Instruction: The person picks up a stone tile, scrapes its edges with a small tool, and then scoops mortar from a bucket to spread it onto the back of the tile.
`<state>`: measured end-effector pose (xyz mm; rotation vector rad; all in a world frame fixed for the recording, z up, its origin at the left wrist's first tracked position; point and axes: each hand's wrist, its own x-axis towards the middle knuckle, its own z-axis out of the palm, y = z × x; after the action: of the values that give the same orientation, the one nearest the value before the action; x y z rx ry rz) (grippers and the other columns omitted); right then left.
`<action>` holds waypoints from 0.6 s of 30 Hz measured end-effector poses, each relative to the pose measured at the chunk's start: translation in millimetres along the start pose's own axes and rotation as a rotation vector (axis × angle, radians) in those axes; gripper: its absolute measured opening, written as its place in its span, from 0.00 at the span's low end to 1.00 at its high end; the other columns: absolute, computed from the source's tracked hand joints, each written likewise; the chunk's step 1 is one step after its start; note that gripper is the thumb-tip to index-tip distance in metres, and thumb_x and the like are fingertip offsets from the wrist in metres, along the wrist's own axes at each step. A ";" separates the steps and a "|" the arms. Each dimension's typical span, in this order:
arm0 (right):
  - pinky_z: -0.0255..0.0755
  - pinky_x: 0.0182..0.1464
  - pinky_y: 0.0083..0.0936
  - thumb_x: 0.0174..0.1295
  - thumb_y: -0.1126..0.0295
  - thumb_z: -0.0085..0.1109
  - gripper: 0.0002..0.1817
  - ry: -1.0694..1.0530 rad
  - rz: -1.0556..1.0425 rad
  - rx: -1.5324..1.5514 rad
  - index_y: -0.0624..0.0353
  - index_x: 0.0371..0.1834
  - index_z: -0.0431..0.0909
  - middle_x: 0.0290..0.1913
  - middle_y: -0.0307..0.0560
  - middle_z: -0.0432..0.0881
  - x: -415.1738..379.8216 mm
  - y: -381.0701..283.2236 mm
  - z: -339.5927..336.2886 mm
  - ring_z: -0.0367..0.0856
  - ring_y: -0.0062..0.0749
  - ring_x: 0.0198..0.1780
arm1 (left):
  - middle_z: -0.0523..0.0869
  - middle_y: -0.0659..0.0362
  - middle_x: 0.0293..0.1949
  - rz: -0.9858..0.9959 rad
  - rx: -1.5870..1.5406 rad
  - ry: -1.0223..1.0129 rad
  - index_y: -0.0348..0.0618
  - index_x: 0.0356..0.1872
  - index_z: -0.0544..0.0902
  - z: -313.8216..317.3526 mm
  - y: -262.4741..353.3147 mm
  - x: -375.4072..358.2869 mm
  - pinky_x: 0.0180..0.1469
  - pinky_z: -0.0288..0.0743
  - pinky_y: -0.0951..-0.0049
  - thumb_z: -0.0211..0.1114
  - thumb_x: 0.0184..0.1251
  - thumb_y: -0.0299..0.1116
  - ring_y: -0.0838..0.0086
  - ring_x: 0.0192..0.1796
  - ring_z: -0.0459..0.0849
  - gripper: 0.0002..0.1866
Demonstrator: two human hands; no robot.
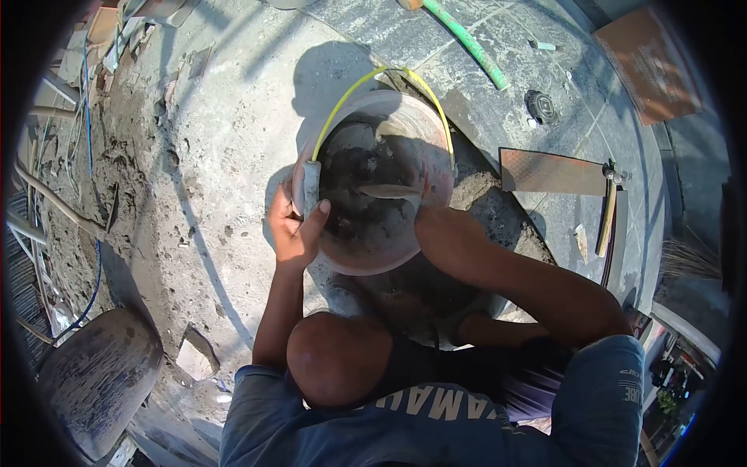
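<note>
A round bucket (381, 266) stands in front of me, its yellow handle (342, 97) raised in an arc. Its inner wall is smeared with grey, and dark, wet-looking material (350, 167) lies inside. My left hand (296, 229) grips the left rim, the thumb over the edge and the fingers outside, beside the handle's end. At the right rim my right hand (442, 229) is bent inward, its fingers mostly hidden. From it a trowel (389, 191) reaches into the bucket, the narrow blade pointing left.
A flat notched metal tool with a wooden handle (552, 171) lies to the right. Beyond the bucket are a green hose piece (467, 43) and a dark round drain cover (542, 107). A worn shovel-like blade (101, 381) lies lower left, near sticks and rubble.
</note>
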<state>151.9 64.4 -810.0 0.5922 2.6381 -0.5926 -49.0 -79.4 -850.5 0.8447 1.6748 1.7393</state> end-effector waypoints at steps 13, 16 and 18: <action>0.81 0.40 0.40 0.54 0.73 0.56 0.08 -0.091 -0.104 0.046 0.64 0.31 0.82 0.34 0.61 0.83 11.8 -12.1 3.4 0.85 0.52 0.40 | 0.77 0.54 0.53 -0.007 0.066 0.010 0.28 0.62 0.68 0.7 3.1 -5.2 0.61 0.63 0.71 0.66 0.57 0.34 0.73 0.56 0.73 0.33; 0.80 0.41 0.41 0.54 0.73 0.55 0.09 -0.143 -0.049 0.137 0.67 0.32 0.82 0.34 0.63 0.83 2.1 16.0 -33.3 0.84 0.56 0.39 | 0.78 0.54 0.53 0.019 0.076 0.040 0.29 0.62 0.68 -0.7 -1.2 -0.2 0.61 0.63 0.72 0.66 0.57 0.35 0.73 0.56 0.74 0.33; 0.80 0.41 0.41 0.54 0.74 0.54 0.09 -0.068 -0.052 0.073 0.69 0.31 0.82 0.33 0.65 0.82 13.2 39.9 -37.7 0.84 0.59 0.38 | 0.78 0.54 0.53 -0.002 0.061 0.056 0.29 0.62 0.68 -3.6 -0.5 -4.3 0.61 0.63 0.72 0.67 0.56 0.35 0.73 0.56 0.74 0.34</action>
<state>149.8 119.2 -796.6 0.5162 2.5842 -0.7142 -49.1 -84.9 -851.2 0.8286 1.7729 1.7330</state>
